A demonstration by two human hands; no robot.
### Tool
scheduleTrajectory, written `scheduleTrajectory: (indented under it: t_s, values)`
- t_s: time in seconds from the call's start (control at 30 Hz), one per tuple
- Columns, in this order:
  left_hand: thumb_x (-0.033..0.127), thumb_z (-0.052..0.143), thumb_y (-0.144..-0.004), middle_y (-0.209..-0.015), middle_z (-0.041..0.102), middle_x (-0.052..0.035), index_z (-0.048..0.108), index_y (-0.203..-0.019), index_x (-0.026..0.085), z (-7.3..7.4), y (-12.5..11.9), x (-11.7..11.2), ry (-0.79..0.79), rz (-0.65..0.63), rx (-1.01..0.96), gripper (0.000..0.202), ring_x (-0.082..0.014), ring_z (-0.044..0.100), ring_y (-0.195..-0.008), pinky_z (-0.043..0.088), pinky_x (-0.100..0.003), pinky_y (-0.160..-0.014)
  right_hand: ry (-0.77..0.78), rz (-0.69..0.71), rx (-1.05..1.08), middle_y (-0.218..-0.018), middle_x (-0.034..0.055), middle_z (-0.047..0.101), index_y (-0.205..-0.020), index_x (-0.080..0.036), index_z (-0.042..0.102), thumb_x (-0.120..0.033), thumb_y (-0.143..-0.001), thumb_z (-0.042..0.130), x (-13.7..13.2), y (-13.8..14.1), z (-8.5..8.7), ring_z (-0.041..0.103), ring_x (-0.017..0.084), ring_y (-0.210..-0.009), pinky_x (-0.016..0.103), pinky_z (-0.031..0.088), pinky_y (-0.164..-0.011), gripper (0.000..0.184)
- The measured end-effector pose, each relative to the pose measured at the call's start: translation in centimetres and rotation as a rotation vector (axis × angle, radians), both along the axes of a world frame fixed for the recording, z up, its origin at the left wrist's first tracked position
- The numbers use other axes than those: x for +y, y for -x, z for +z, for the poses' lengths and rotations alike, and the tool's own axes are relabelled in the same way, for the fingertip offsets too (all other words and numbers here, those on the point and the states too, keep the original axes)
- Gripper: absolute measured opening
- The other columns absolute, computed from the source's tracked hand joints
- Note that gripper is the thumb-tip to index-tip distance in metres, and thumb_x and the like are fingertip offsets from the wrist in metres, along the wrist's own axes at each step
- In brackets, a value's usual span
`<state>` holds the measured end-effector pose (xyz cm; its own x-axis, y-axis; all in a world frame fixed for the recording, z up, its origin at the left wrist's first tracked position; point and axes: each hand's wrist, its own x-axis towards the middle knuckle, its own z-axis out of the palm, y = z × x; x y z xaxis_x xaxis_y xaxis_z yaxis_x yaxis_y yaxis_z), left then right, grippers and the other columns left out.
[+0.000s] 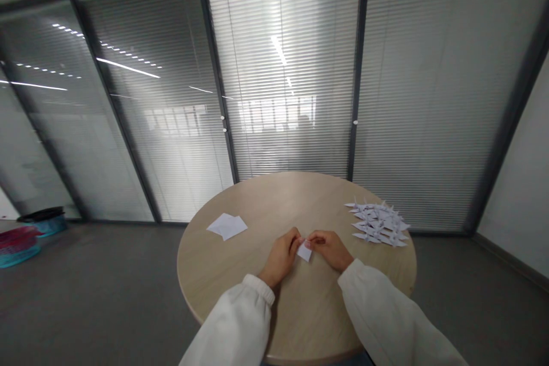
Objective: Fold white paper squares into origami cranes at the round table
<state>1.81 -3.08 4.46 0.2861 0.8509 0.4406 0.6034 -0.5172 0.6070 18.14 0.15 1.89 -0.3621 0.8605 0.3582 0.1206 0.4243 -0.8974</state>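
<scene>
Between my hands, above the middle of the round table, is a small folded piece of white paper (304, 253). My left hand (282, 254) pinches its upper left edge with the fingers closed. From the other side, my right hand (329, 247) grips the upper right edge between thumb and fingers. The fingertips cover the top of the paper, so its exact folds are hidden. A few flat white sheets (227, 226) lie overlapping to the left of my hands. On the right sits a group of several folded white paper cranes (380, 223), set close together in rows.
The round wooden table (291, 200) stands close to a glass partition (283, 68) with blinds and dark frames. On the floor at far left are a red-and-blue bin (19, 246) and a black-and-blue bin (49, 222). A white wall (518, 171) is at far right.
</scene>
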Motion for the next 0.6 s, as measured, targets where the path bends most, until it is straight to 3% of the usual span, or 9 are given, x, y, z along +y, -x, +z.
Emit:
scheduleTrajectory:
  t_s: [0.6]
  values:
    - [0.039, 0.031, -0.085, -0.057, 0.048, 0.0032, 0.052, -0.073, 0.018, 0.20, 0.13, -0.16, -0.054, 0.011, 0.033, 0.032, -0.0098, 0.047, -0.055, 0.034, -0.019, -0.056, 0.028, 0.035, 0.072, -0.073, 0.0045, 0.066, -0.077, -0.014, 0.064, -0.041, -0.068, 0.062, 0.00, 0.09, 0.01, 0.060, 0.018, -0.068, 0.025, 0.045, -0.063, 0.028]
